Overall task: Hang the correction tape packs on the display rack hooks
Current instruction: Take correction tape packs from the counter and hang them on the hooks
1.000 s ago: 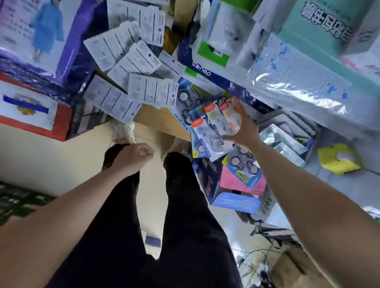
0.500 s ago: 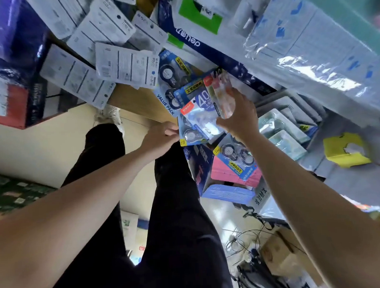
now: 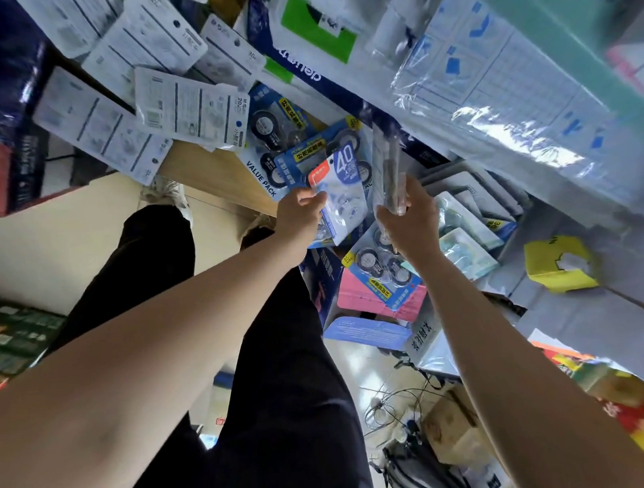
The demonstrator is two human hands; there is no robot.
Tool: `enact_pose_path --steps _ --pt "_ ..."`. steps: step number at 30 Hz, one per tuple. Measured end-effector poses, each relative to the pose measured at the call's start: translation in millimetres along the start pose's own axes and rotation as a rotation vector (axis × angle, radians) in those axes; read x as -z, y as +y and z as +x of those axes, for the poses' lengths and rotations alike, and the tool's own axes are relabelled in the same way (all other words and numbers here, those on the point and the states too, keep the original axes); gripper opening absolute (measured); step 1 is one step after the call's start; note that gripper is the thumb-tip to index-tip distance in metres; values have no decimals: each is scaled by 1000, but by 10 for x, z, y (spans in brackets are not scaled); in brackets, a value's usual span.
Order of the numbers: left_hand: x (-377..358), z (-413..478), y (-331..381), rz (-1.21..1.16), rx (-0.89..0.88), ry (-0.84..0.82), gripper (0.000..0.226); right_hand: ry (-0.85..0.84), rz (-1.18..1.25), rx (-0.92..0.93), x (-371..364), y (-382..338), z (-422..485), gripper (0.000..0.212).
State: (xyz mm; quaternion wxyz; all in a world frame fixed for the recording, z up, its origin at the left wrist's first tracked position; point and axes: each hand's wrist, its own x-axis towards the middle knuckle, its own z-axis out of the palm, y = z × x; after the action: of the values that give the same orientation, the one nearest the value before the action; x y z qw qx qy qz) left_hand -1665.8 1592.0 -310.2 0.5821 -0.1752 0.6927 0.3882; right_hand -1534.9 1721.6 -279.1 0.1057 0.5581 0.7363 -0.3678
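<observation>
Left hand point(image 3: 298, 213) pinching one correction tape pack point(image 3: 342, 200), right hand point(image 3: 410, 218) clamping edge-on packs point(image 3: 388, 174), blue packs on rack point(image 3: 286, 132)

The pack point(image 3: 341, 189) was pale blue with a red corner and a navy "40"; trousers point(image 3: 284, 380) black, box point(image 3: 558, 265) yellow, floor point(image 3: 46, 240) cream.

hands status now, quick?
Left hand: closed on the blue-and-white "40" correction tape pack.
Right hand: closed on edge-on clear blister packs.
</observation>
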Motion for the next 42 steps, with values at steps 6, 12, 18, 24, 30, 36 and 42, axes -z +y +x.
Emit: enact_pose_path --steps 6,12,18,24,30,36,42 --pt "361 -58 122 76 -203 91 4 -28 75 22 12 -148 -90 41" --pt "792 -216 302 136 -287 182 15 -68 180 -20 19 -470 -237 50" --pt "1016 -612 586 18 -181 107 29 -80 316 8 170 -952 -564 32" --pt "1058 -1478 1090 -76 -203 -183 36 -27 342 180 451 -1569 -1173 57" --pt "1078 -2222 1556 -33 -258 -291 39 66 373 380 718 -1889 -1541 47" --pt "1197 -2684 1861 -71 -257 -362 58 36 507 320 1142 -2101 -1655 49" --pt "1193 -3225 2127 55 -442 -430 37 -196 940 109 1482 -2369 -1934 55"
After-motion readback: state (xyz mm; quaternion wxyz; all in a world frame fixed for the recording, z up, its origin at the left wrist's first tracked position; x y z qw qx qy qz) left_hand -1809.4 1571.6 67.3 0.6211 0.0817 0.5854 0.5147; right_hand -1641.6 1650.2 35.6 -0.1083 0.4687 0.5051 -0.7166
